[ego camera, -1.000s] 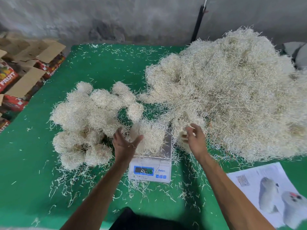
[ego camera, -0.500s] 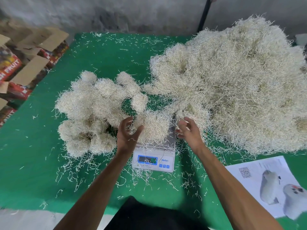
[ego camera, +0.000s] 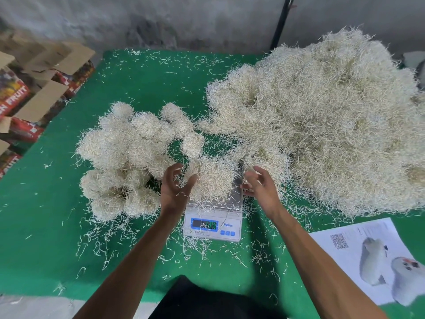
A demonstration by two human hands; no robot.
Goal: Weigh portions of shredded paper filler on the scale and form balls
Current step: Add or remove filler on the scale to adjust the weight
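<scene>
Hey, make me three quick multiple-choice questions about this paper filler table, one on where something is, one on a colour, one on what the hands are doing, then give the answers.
1. Where is the big loose heap of filler from the scale?
A. to its right and behind
B. to its left
C. under it

2. What colour is the table cover?
A. red
B. green
C. grey

3. What are the left hand and right hand doing?
A. both pressing the scale's buttons
B. open on either side of the portion on the scale
C. gripping the printed sheet

Answers: 1 A, the heap fills the right side. 2 B, green shows all around. 3 B, fingers spread and loosely curved flank the portion.
</scene>
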